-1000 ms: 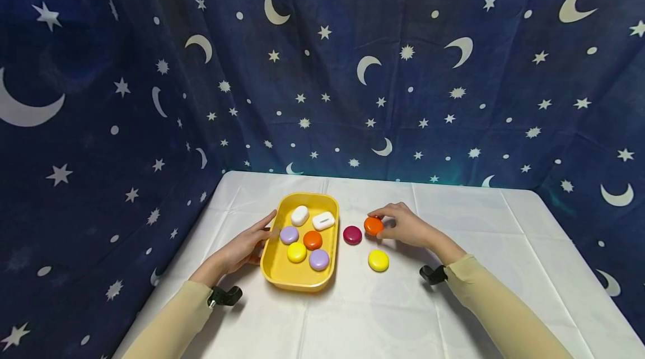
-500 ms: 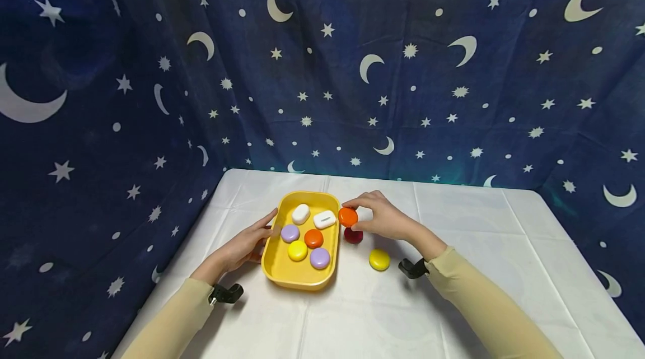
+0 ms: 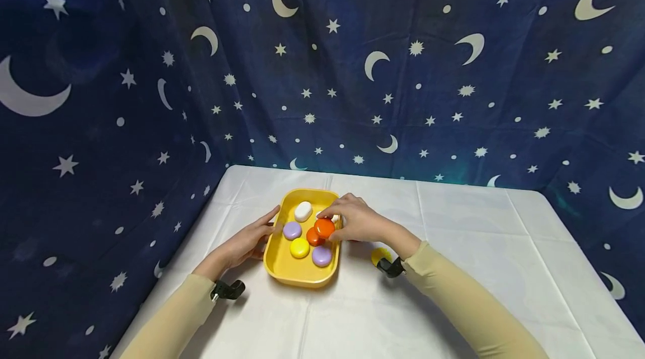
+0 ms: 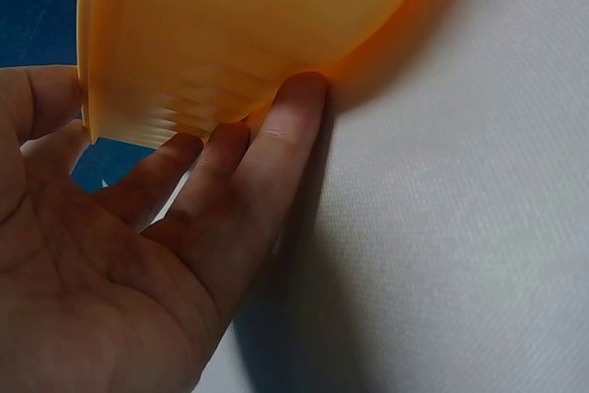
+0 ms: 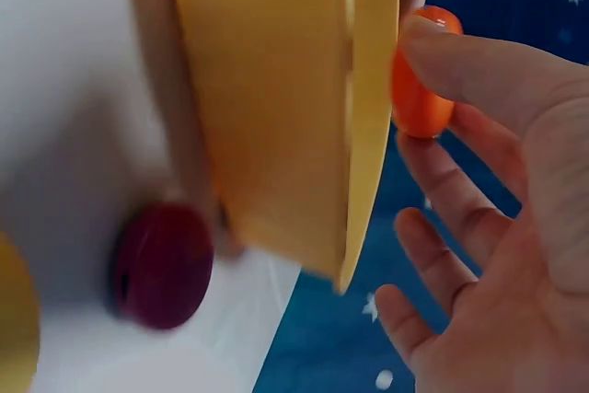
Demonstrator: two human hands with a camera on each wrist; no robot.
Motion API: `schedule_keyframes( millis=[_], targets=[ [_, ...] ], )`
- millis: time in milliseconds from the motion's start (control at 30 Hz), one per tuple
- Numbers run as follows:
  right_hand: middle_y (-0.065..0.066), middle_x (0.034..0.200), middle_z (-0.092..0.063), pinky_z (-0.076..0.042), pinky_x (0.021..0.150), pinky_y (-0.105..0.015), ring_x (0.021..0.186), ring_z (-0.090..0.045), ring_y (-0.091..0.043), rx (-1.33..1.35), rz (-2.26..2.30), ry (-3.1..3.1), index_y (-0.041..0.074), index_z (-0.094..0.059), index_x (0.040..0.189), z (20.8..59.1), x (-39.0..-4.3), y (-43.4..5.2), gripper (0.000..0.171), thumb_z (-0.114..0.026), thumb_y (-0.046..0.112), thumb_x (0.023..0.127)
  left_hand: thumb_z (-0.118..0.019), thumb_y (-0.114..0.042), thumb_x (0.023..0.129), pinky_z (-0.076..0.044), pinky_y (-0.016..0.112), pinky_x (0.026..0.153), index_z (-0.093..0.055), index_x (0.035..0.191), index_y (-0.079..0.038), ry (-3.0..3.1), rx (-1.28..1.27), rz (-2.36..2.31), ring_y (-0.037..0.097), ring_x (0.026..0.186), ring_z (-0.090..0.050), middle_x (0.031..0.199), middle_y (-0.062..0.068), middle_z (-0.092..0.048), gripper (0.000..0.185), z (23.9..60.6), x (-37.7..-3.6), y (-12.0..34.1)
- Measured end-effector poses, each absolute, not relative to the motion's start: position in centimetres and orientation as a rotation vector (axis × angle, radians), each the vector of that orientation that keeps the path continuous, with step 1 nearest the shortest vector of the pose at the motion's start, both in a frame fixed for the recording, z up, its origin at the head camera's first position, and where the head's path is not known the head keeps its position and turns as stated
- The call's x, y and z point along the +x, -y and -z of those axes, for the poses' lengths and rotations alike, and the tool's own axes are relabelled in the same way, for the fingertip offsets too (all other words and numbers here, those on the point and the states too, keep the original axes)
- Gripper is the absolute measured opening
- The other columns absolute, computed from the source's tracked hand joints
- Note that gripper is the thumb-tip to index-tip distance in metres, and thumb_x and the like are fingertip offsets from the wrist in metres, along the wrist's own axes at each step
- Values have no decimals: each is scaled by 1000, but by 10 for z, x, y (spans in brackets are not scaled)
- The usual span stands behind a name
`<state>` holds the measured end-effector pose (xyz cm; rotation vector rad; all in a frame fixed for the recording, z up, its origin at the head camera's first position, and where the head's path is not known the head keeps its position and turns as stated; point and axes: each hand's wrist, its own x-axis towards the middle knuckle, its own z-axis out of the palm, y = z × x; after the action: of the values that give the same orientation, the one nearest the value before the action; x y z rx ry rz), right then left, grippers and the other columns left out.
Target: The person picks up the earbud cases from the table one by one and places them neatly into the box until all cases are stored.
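Note:
In the head view, my right hand [image 3: 358,220] is over the right side of a yellow tray [image 3: 297,276]. It pinches a glossy orange disc [image 3: 325,228] between thumb and fingers, above the rim in the right wrist view. Under this disc, a second orange disc [image 3: 313,237] lies partly covered in the tray. My left hand [image 3: 247,244] holds the tray's left side, thumb at the rim and fingertips against the outer wall [image 4: 230,34]. Also inside are a yellow disc [image 3: 299,248], two lilac discs [image 3: 322,256] and a white oval piece [image 3: 303,211]; another white piece is mostly hidden by my right hand.
Right of the tray, a dark red disc [image 5: 166,264] lies on the white cloth; my right hand hides it in the head view. Another yellow disc [image 3: 379,255] sits partly behind the right wrist's black camera mount [image 3: 391,267]. A star-patterned curtain [image 3: 353,68] stands behind the table.
My right hand has picked the orange disc up from the cloth and carried it left, past the dark red disc and over the tray. The left hand has stayed at the tray's side.

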<state>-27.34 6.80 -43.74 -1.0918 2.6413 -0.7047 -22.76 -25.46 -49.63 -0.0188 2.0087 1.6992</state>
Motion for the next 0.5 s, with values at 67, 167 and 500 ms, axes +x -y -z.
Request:
schedule_keyframes(
  millis=[67,167,500],
  targets=[
    [13,112,-65,-36,99,-42,114,-46,-17,-1158,634,-2623,31,-72,126,438,-270,-60,48,-86,32,81,-50,-31,107,-59,38,75,-21,163,-42,-2005,-17,-1701,28,104,-63,150,19,-45,64,497,-228,255],
    [15,108,-65,-37,96,-40,110,-46,-16,-1239,534,-2588,31,-73,125,441,-263,-49,47,-86,33,80,-49,-31,107,-58,37,73,-21,163,-41,-1997,-11,-1709,28,102,-64,149,19,-46,64,497,-228,255],
    [13,111,-65,-36,100,-39,111,-45,-15,-1340,426,-2531,30,-72,127,449,-247,-29,48,-86,33,80,-47,-30,107,-60,40,76,-19,164,-40,-1985,4,-1714,27,103,-65,149,21,-47,64,496,-227,255]
  ],
)
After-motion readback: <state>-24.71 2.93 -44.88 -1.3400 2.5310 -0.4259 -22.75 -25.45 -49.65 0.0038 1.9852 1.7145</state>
